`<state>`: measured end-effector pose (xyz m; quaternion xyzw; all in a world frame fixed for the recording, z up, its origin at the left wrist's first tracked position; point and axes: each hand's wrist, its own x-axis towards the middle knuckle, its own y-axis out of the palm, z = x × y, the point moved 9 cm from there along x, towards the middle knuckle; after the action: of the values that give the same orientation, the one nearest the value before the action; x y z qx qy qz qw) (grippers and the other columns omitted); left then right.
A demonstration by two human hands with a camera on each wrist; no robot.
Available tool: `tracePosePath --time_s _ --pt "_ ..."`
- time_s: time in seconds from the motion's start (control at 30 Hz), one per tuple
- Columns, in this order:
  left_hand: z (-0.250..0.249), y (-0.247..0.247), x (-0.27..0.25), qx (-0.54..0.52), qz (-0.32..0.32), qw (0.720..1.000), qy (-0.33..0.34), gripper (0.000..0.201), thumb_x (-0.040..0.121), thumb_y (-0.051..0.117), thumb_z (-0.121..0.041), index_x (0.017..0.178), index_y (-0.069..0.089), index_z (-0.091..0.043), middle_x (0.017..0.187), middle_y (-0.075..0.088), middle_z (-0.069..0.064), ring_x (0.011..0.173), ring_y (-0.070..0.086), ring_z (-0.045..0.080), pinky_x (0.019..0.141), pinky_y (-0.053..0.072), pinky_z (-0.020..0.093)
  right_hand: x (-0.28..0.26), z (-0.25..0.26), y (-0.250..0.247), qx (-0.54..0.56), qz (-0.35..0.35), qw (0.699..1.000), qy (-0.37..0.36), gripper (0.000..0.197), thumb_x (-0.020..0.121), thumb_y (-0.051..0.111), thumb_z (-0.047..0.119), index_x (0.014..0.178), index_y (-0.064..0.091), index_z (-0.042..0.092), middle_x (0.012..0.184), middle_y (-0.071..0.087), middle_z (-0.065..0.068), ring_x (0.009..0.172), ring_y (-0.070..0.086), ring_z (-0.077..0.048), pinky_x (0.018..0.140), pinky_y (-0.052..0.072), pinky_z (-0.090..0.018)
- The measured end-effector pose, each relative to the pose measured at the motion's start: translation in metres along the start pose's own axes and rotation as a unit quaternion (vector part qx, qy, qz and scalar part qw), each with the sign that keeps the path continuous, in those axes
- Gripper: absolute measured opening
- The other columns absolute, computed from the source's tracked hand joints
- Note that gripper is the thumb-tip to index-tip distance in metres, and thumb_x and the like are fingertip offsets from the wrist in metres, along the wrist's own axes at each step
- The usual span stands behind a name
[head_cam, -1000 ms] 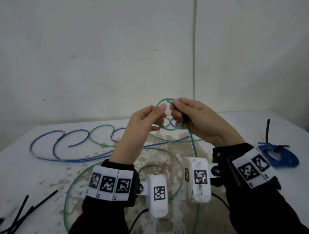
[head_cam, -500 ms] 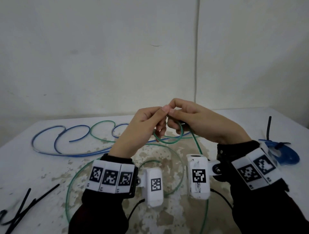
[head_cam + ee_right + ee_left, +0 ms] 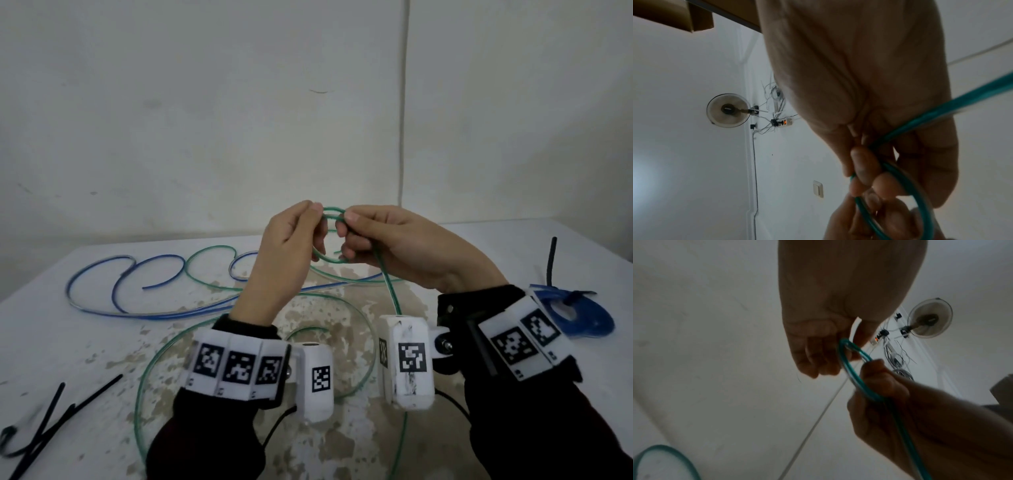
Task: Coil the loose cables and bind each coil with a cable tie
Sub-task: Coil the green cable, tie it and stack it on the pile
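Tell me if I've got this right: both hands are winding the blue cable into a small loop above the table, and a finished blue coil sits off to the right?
Not quite: the head view shows the left hand and right hand winding the green cable, not the blue cable, which lies loose on the table. The finished blue coil does sit off to the right.

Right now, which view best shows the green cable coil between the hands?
Head view: the green cable coil shows whole, pinched by the left hand and right hand. Both wrist views show only arcs of it past dim fingers.
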<state>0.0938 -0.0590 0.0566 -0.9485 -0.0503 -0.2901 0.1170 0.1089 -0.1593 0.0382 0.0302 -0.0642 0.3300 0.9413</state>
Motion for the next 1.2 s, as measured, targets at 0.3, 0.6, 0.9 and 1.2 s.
tracePosePath --time_s 0.3,0.6,0.9,1.2 --pt "-0.008 0.004 -0.001 0.020 0.063 0.998 0.019 0.036 0.100 0.039 -0.027 0.067 0.046 -0.013 0.061 0.044 -0.006 0.062 0.044 0.008 0.064 0.038 0.017 -0.005 0.010 -0.012 -0.055 -0.059 0.997 -0.018 0.037 0.102 0.037 0.024 0.086 0.067 0.007 0.070 0.066 -0.005 0.075 0.065 -0.015 0.079 0.058 -0.036" --pt "-0.003 0.030 -0.009 -0.053 0.121 0.989 -0.067 0.040 0.102 0.037 -0.025 0.074 0.053 -0.002 0.063 0.047 0.000 0.062 0.048 0.011 0.071 0.042 0.025 -0.007 0.014 -0.014 -0.137 -0.089 0.986 -0.031 0.037 0.103 0.033 0.023 0.075 0.053 0.009 0.058 0.032 -0.002 0.050 0.031 -0.011 0.061 0.043 -0.023" --pt "0.014 0.020 -0.007 -0.097 0.119 0.977 -0.147 0.039 0.101 0.036 -0.025 0.066 0.047 -0.014 0.059 0.050 -0.004 0.062 0.051 0.014 0.074 0.040 0.033 -0.004 0.012 -0.015 -0.116 -0.075 0.990 -0.039 0.034 0.103 0.035 0.020 0.075 0.052 0.009 0.055 0.033 0.004 0.051 0.033 -0.010 0.065 0.049 -0.022" --pt "0.009 0.016 -0.006 -0.234 0.077 0.956 -0.157 0.034 0.101 0.031 -0.013 0.069 0.042 -0.010 0.060 0.042 -0.001 0.058 0.040 0.015 0.063 0.035 0.026 0.003 0.007 -0.012 -0.044 -0.082 0.995 -0.047 0.037 0.102 0.037 0.022 0.075 0.058 0.007 0.053 0.039 0.001 0.053 0.043 -0.012 0.061 0.045 -0.020"
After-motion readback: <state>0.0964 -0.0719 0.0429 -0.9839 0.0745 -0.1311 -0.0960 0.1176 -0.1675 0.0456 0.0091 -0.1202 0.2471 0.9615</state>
